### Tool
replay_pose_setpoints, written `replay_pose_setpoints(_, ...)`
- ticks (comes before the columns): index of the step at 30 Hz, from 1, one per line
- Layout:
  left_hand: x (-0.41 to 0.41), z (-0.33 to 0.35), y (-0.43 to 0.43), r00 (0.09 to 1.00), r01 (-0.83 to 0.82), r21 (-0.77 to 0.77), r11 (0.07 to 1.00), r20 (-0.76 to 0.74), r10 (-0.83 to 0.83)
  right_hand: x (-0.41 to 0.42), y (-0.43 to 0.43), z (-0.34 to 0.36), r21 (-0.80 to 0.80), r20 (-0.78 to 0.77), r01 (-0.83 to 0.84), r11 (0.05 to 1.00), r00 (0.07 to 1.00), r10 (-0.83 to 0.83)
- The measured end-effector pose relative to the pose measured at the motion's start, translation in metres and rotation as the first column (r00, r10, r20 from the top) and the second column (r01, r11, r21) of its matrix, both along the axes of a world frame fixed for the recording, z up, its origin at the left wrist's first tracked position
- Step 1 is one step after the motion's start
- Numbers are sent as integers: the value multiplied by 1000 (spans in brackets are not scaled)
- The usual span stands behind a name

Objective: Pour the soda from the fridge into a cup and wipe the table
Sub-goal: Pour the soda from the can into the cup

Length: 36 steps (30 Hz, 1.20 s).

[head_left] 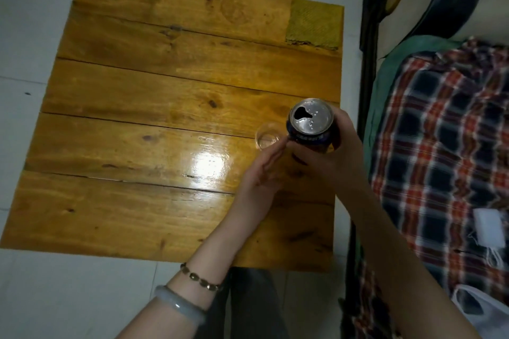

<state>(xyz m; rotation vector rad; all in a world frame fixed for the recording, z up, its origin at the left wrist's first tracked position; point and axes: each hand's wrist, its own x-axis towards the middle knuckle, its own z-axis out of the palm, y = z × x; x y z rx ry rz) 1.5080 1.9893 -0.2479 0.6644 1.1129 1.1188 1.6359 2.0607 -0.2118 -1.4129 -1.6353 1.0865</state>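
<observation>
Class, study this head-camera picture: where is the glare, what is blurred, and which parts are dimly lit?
Head view: a bright glare patch lies on the glossy table, just left of the left hand. The clear cup is faint. The left hand's fingertips are motion-smeared, while the can top is sharper. The right hand looks dimmer than the left.

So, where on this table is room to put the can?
Bare: the left half of the table and the far planks left of the cloth. Crowded near the right edge: cup, can in the right hand, left hand.
</observation>
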Motion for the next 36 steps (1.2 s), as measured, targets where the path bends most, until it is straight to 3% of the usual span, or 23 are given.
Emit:
replay_pose_setpoints(5,22,-25,-8,976,9,-264,964,212,50,26,-6,-29,-82,138,-49,995,989,60)
replay_pose_setpoints(11,34,-54,-10,984,14,-385,923,167,55,32,-2,-57,-196,292,-82,977,946,138)
replay_pose_setpoints(19,36,-76,-5,988,84,-406,910,152,-23,32,3,-79,-248,416,-75,966,892,176)
replay_pose_setpoints(21,31,-77,-6,994,97,-378,921,78,-73,32,3,-80,-236,429,-77,969,886,175)
replay_pose_setpoints(23,22,-82,-8,986,-3,-318,948,-157,-49,33,4,-79,-237,436,-76,968,882,176)
replay_pose_setpoints(26,-2,-95,-8,889,-217,-173,961,-441,122,33,5,-80,-256,436,-82,963,879,190)
replay_pose_setpoints(28,-20,-106,-1,830,-201,-110,973,-546,110,33,7,-81,-269,433,-79,960,880,193)
replay_pose_setpoints(36,-34,-110,49,768,85,-75,994,-631,-113,31,12,-78,-275,439,-94,957,873,212)
